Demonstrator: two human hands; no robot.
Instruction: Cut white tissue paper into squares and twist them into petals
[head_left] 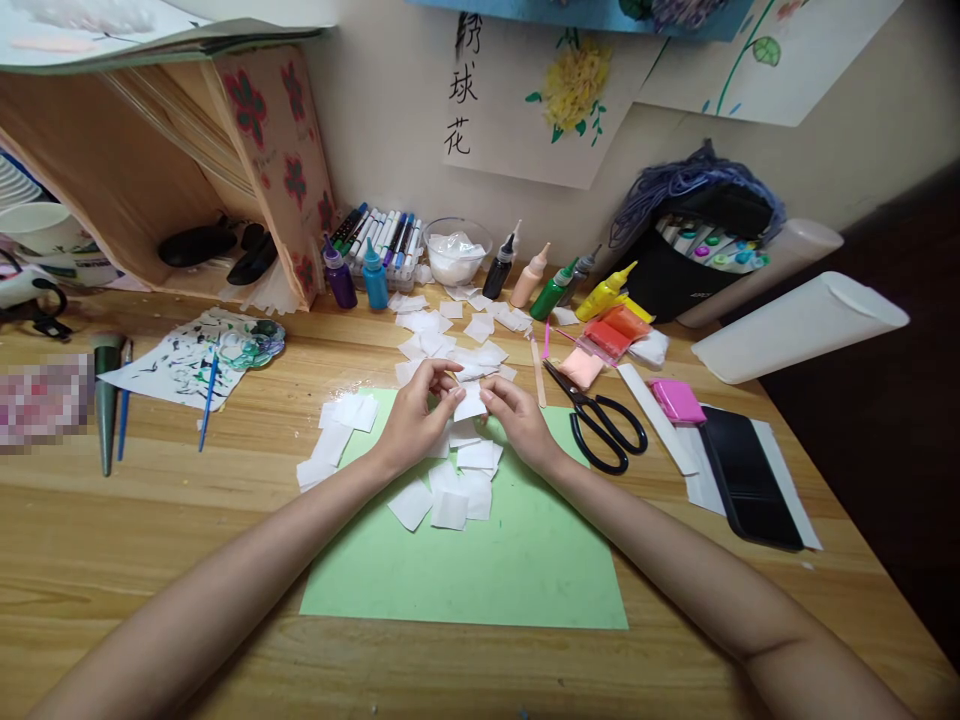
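Note:
Between my two hands is a small white paper square (470,402), pinched at its left edge by my left hand (424,412) and at its right edge by my right hand (519,418). Both hands hover over the far edge of a green sheet of paper (465,575). Several loose white squares (450,497) lie on the sheet below my fingers. More white squares (330,443) overlap its left corner, and another scattered heap (427,322) spreads on the table beyond my hands.
Black-handled scissors (600,420) lie right of the sheet, near a black phone (754,480). Paint bottles (501,262) and a glass bowl (457,255) line the wall. Brushes (208,400) and a paint-stained paper (176,360) lie left. A white bottle (799,325) stands tilted in view at right.

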